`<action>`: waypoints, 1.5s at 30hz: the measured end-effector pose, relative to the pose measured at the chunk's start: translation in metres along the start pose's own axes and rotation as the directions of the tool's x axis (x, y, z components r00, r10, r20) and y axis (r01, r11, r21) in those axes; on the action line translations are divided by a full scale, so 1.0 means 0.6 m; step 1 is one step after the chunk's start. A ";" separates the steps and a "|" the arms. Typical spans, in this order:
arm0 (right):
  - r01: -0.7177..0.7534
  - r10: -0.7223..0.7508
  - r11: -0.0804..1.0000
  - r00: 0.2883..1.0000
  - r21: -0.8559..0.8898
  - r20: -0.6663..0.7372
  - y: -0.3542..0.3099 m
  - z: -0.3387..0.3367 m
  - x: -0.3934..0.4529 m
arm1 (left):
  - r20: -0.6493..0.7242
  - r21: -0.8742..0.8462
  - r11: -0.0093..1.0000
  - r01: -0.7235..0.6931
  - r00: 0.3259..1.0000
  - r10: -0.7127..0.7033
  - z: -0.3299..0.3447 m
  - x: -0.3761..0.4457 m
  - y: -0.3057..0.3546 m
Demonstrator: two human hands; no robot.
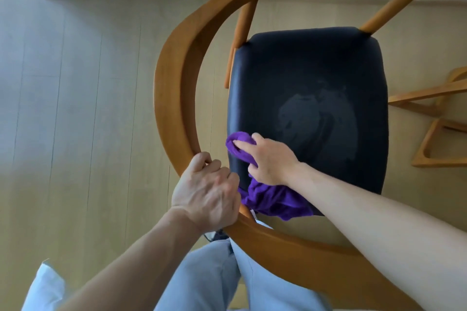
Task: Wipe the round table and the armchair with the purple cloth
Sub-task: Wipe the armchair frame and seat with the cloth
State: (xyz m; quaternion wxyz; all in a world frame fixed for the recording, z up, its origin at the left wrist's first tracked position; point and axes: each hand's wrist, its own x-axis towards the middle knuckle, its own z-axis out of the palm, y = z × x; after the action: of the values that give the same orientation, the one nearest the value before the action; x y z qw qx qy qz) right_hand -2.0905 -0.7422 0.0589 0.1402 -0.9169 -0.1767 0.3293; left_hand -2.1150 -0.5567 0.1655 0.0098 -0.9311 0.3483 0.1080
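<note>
I look straight down on the armchair: a curved wooden back rail loops round a black padded seat. My left hand grips the rail at its near left bend, fingers curled over the wood. My right hand holds the purple cloth bunched against the seat's near left corner, with part of the cloth trailing toward me under the wrist. A dull damp-looking smear shows in the middle of the seat. The round table is not in view.
Pale wooden floor lies to the left, ending at a light wall skirting at the top. Wooden legs of other furniture stand at the right edge. My legs in light trousers are right behind the chair back.
</note>
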 end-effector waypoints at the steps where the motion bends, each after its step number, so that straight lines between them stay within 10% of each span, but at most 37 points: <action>1: 0.009 -0.009 1.000 1.000 -0.014 0.019 -0.003 0.007 -0.001 | -0.008 -0.003 1.000 -0.005 1.000 0.005 0.001 -0.001 -0.001; 9: 0.277 -0.164 0.929 0.902 -0.244 0.399 0.025 0.076 -0.122 | -0.028 0.051 0.999 -0.009 1.000 0.011 0.004 0.000 -0.008; 17: 0.243 -0.250 0.960 0.967 -0.140 -0.039 -0.030 0.081 -0.068 | -0.197 0.015 1.000 0.009 0.980 -0.006 0.013 -0.010 -0.003; 25: 0.430 -0.304 0.831 0.882 -0.353 0.360 -0.036 0.050 -0.052 | -0.149 0.045 0.999 -0.002 0.989 0.008 0.022 -0.012 -0.005; 31: 0.254 -0.223 0.910 0.966 -0.327 0.132 -0.061 0.030 0.000 | -0.179 0.062 0.998 0.016 0.984 -0.005 0.021 -0.010 -0.006; 45: 0.517 -0.371 0.743 0.847 -0.425 0.381 0.019 0.072 -0.106 | -0.080 0.055 0.994 0.097 0.993 -0.092 0.005 -0.015 0.007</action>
State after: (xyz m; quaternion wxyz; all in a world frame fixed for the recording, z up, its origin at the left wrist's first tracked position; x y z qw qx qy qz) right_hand -2.1620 -0.7731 0.0578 -0.0596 -0.7963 -0.4905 0.3490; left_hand -2.1251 -0.5537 0.1650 0.0290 -0.9493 0.3070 0.0610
